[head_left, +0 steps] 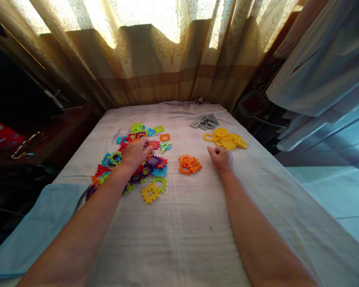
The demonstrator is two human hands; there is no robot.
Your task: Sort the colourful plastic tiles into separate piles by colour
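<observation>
My left hand (136, 153) is over a mixed heap of toothed plastic building tiles in red, purple, blue, green and orange. Its fingers are bent together above the heap; whatever is between them cannot be made out, though orange shows just below the fingertips. My right hand (221, 159) rests on the cloth in a loose fist, with nothing visible in it. Just beyond it lies a pile of yellow tiles (229, 140). Between my hands sits a small group of orange tiles (190, 164). A yellow window tile (150, 193) lies at the heap's near edge.
A pile of grey tiles (204, 122) lies at the far right of the cloth-covered table (179, 239). A light blue cloth (44, 223) hangs over the left edge. Curtains (167, 59) stand behind, and white garments (320, 75) hang at the right.
</observation>
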